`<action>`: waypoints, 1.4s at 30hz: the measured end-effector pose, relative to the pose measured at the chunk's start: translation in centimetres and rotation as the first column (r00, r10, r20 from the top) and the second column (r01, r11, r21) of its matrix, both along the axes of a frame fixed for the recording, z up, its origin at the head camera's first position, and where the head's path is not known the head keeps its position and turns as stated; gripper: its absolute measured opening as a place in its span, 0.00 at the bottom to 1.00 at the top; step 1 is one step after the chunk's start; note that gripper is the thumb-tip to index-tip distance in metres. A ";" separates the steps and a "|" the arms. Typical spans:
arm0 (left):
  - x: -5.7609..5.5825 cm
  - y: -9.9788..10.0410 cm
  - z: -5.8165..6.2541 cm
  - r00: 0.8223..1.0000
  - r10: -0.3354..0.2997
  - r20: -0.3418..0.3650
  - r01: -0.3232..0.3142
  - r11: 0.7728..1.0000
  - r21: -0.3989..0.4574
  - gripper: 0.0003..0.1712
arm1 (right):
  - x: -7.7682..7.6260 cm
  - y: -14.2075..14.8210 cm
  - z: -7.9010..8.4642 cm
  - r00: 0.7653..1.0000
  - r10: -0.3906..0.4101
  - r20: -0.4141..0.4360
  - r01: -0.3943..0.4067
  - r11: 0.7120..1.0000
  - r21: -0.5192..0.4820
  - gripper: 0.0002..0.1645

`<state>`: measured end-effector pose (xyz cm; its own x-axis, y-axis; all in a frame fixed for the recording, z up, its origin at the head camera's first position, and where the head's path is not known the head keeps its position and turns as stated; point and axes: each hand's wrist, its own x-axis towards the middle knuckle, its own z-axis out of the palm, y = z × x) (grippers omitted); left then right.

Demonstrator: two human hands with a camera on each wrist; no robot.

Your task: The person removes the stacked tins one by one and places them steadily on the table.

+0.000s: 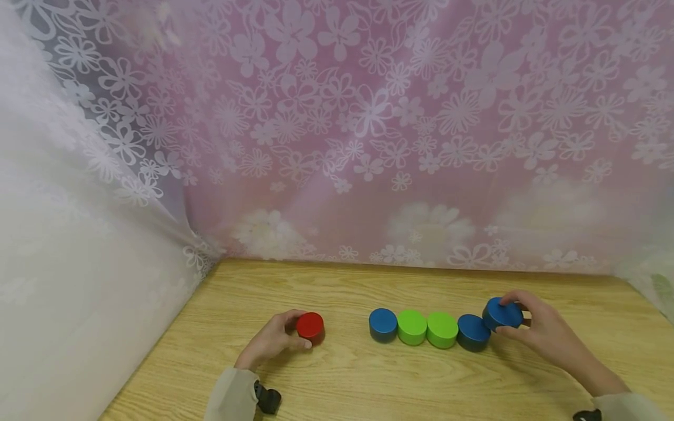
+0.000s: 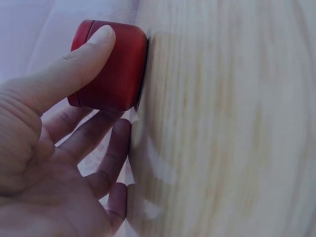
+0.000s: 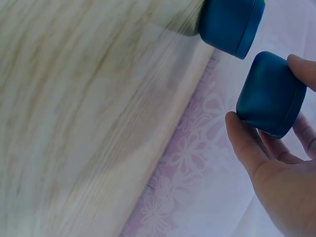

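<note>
My left hand [image 1: 272, 340] grips a small round red tin [image 1: 310, 328] between thumb and fingers. In the left wrist view the red tin [image 2: 114, 66] stands at the wood surface, its lid seam showing. At the right, my right hand [image 1: 542, 330] pinches a blue tin [image 1: 502, 314], tilted and raised above the table. The right wrist view shows this blue tin [image 3: 271, 94] apart from the wood, close to another blue tin [image 3: 229, 24]. A row on the table runs from a blue tin [image 1: 382, 325] through two green tins [image 1: 412, 327] to a blue tin [image 1: 473, 332].
The wooden table [image 1: 358, 386] carries all the standing tins. Behind it hangs a pink curtain [image 1: 337, 134] with white flowers, and a pale sheet [image 1: 79, 263] drapes down the left side. A gap of bare wood lies between the red tin and the row.
</note>
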<state>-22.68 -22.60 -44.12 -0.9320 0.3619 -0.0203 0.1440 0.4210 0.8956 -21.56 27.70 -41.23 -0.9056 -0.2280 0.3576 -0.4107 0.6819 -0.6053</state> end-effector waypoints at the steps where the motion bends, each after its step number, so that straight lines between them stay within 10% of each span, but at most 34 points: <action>1: 0.0 0.0 0.0 1.000 -0.001 -0.003 0.001 1.000 -0.002 0.31 | 0.0 0.1 0.0 1.000 -0.002 0.000 0.002 1.000 0.001 0.28; 34: 0.1 0.1 0.2 1.000 -0.004 0.000 0.004 1.000 0.006 0.32 | -0.7 1.7 -1.9 0.992 -0.007 0.126 -0.014 0.986 0.165 0.27; 42: 0.2 0.1 0.2 1.000 -0.007 0.000 0.007 1.000 0.006 0.32 | -0.7 1.3 -2.0 0.991 0.020 0.134 -0.040 0.988 0.147 0.40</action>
<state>-22.51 -22.52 -43.95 -0.9295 0.3683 -0.0180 0.1469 0.4148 0.8980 -22.22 29.05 -43.27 -0.9345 -0.2973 0.1956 -0.3556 0.7574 -0.5476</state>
